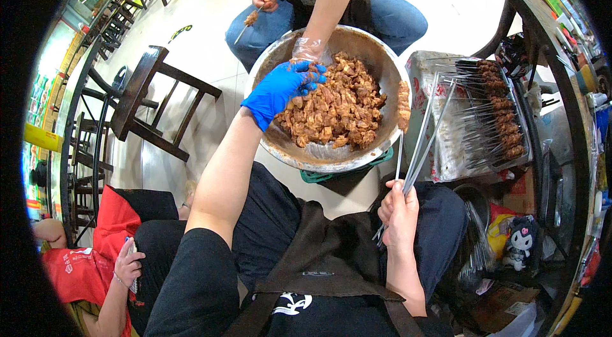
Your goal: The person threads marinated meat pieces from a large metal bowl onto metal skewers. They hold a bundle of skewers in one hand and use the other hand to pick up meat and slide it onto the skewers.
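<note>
My left hand (282,90), in a blue disposable glove, is over the left part of a large metal bowl (330,160) heaped with brown marinated meat chunks (330,112). Bits of meat show around its fingertips; whether it grips a piece I cannot tell. In my bare right hand (400,212) is a bundle of flat metal skewers (425,145). One skewer in that hand carries meat (403,106) threaded on its upper end, standing by the bowl's right rim. Close to my left glove, a person's hand in a clear plastic glove (310,50) reaches into the meat.
The person opposite holds a partly loaded skewer (250,19). At right, a tray (444,145) bears bare skewers (471,131) and several loaded ones (499,112). A green crate (320,177) sits under the bowl. A wooden stool (143,93) and a seated person (105,251) are at left.
</note>
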Demonstrator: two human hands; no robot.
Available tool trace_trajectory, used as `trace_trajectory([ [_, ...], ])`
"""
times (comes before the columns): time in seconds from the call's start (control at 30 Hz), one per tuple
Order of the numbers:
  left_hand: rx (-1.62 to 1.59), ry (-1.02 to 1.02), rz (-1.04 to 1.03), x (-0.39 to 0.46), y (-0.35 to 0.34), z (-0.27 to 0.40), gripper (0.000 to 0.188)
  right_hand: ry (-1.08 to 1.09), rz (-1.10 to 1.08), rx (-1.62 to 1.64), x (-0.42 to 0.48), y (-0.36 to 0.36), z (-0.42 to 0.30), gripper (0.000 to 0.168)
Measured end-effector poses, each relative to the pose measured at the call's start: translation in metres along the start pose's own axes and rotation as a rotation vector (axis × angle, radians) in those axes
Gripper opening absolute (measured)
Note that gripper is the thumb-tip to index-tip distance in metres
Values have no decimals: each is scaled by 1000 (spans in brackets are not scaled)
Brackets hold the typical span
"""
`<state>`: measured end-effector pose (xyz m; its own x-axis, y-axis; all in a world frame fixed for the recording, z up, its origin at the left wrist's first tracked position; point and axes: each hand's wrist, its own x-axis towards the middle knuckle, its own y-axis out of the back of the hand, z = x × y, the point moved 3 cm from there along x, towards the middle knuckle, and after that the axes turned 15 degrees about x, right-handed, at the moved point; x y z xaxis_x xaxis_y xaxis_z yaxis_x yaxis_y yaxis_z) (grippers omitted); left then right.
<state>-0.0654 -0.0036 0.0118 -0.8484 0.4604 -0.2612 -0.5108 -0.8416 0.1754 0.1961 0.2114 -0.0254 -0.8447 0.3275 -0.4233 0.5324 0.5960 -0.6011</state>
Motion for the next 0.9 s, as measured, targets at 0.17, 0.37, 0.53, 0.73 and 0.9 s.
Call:
trace_trajectory([
  [0.17,-73,-47,-54,3,0,-12,28,4,7,-11,-1,-1,-3,17],
  [0.37,412,-154,-6,3,-20,-7,28,-7,19,-21,-1,-1,-3,17],
  [0.53,585,-331,128,19,-32,-18,47,-19,47,-23,0,-2,-3,16],
  [0.73,993,-134,146,19,-33,-10,44,-12,38,-13,1,0,-4,16],
  [0.9,1356,-259,151,4,-47,-60,36,-20,27,-7,1,-1,-5,16],
])
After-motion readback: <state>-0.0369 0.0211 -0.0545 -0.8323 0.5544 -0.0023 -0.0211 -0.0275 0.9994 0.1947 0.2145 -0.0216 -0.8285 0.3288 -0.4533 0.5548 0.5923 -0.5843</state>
